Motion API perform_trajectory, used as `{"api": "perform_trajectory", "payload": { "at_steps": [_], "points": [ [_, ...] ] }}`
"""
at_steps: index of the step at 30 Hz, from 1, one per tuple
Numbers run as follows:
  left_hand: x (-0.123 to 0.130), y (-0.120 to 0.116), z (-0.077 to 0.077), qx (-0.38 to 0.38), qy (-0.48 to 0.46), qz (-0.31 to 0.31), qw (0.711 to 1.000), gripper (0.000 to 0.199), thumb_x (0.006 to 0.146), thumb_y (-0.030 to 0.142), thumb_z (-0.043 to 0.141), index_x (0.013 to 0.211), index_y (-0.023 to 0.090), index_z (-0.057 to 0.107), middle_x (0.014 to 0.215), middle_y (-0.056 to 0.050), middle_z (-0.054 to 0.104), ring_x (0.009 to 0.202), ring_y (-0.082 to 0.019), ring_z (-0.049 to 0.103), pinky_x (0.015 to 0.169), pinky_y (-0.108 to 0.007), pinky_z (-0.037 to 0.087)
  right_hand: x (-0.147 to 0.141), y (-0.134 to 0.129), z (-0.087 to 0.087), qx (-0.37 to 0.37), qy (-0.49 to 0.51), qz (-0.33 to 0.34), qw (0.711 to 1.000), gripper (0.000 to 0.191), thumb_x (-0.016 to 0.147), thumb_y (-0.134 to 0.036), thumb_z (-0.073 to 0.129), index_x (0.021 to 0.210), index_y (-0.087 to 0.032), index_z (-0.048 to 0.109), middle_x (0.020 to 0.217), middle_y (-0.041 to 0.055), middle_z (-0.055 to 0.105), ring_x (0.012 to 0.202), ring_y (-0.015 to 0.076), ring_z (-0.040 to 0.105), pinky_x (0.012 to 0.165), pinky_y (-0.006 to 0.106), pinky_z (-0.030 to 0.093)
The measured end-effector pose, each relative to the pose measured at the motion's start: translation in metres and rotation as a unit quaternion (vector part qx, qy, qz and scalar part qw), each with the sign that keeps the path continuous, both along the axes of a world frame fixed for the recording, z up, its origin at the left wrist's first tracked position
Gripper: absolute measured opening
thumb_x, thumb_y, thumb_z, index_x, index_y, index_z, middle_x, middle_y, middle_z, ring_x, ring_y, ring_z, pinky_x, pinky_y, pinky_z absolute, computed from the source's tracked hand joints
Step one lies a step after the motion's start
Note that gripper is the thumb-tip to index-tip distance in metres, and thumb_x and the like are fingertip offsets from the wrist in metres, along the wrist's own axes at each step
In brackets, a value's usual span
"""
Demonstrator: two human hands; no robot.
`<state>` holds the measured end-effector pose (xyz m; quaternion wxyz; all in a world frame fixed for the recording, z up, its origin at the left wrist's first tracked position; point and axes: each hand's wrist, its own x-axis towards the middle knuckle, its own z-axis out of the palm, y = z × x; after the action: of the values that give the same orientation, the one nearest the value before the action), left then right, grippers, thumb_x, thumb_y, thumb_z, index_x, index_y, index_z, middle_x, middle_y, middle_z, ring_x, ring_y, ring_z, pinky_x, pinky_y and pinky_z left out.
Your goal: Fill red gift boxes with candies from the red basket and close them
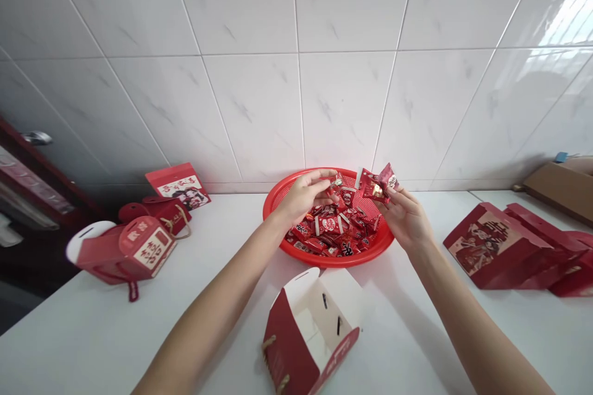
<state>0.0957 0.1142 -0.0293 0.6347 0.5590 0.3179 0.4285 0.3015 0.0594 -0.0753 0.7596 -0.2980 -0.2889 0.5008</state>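
My left hand [311, 192] is closed over the far side of a red plastic basket [269, 213], pinching a small shiny wrapped candy [336, 182]. To its right, my right hand [404, 213] grips several red wrapped candies [376, 186] above the basket's right rim. Many more red-wrapped candies [328, 224] lie heaped in the basket. Nearer to me stands an open red gift box [296, 339] with rope handles; its white inside shows two dark slits, and no candy is seen in it.
Red gift boxes [132, 247] and a red card box [180, 188] stand at the left. More red boxes [500, 247] are at the right, with a brown cardboard box [563, 188] behind them. A tiled wall [250, 105] closes off the white table's [222, 333] back.
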Motion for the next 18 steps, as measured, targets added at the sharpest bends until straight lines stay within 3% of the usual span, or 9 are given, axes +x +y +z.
{"api": "perform_trajectory", "payload": {
  "at_steps": [5,7,12,15,18],
  "points": [
    [-0.013,-0.027,-0.009,-0.097,-0.084,-0.015,0.992,0.034,0.083,0.0,0.057,0.11,0.017,0.067,0.076,-0.002,0.072,0.075,-0.015,0.074,0.082,-0.03,0.06,-0.01,-0.005,0.001,0.01,-0.024,0.025,0.999,0.026,0.058,-0.025,0.093,0.066,-0.023,0.068,0.083,-0.0001,0.076,0.081,0.0173,0.069,0.074,0.028,0.059],
    [-0.014,-0.03,-0.012,-0.118,-0.104,-0.028,0.987,0.031,0.081,0.002,0.062,0.108,0.016,0.068,0.079,-0.003,0.073,0.078,-0.017,0.075,0.085,-0.032,0.06,-0.012,-0.006,0.001,0.006,-0.031,0.028,0.999,0.025,0.059,-0.026,0.093,0.067,-0.023,0.069,0.085,0.0003,0.077,0.082,0.0175,0.07,0.074,0.028,0.06],
    [-0.011,-0.032,-0.019,-0.144,-0.136,-0.06,0.978,0.001,0.083,0.011,0.072,0.083,0.012,0.071,0.088,-0.009,0.076,0.082,-0.017,0.074,0.09,-0.032,0.06,-0.01,-0.006,-0.001,0.006,-0.044,0.032,0.999,0.025,0.061,-0.026,0.092,0.066,-0.023,0.068,0.085,0.0008,0.077,0.085,0.018,0.07,0.079,0.029,0.059],
    [-0.009,-0.029,-0.024,-0.141,-0.138,-0.075,0.977,0.005,0.081,0.015,0.077,0.082,0.012,0.072,0.088,-0.009,0.076,0.086,-0.019,0.075,0.093,-0.036,0.058,-0.009,-0.005,-0.002,0.005,-0.048,0.033,0.998,0.026,0.061,-0.026,0.093,0.067,-0.022,0.067,0.087,0.0013,0.077,0.084,0.0182,0.07,0.079,0.03,0.058],
    [-0.009,-0.025,-0.03,-0.142,-0.115,-0.058,0.981,0.015,0.074,0.017,0.084,0.086,0.015,0.075,0.09,-0.006,0.077,0.083,-0.017,0.072,0.086,-0.032,0.057,-0.009,-0.005,-0.001,0.003,-0.049,0.032,0.998,0.028,0.059,-0.027,0.094,0.067,-0.023,0.068,0.087,0.0008,0.078,0.084,0.0181,0.07,0.078,0.03,0.059]
  ]
}}
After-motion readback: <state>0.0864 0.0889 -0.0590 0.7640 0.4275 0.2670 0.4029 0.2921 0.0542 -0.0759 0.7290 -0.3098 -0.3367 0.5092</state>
